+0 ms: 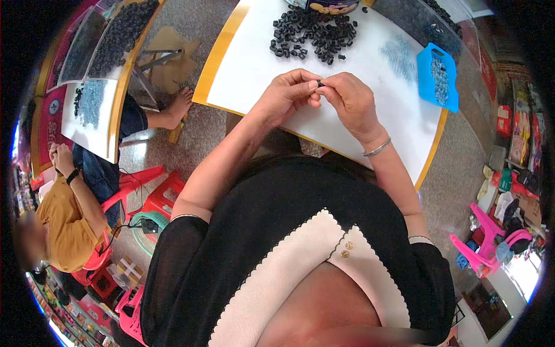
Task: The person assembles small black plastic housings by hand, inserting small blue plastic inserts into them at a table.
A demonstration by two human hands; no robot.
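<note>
Near the front of the white-topped table [243, 69], my left hand [289, 95] and my right hand [354, 103] meet fingertip to fingertip. Pinched between them is a small black part [320, 84], mostly covered by the fingers. Just beyond the hands lies a loose pile of small black ring-like parts [315, 32]. To the right, a blue plastic tray [424, 75] holds many tiny pale-blue pieces [440, 81]. A smear of tiny bluish bits [399, 58] is spread on the white surface beside the tray.
Past the pile stands a dark round container [332, 6]. At left, a co-worker in a mustard shirt [72, 225] sits by another table [92, 133] with black and pale-blue pieces. Red stools [165, 194] stand on the floor, and a pink chair [485, 243] at right.
</note>
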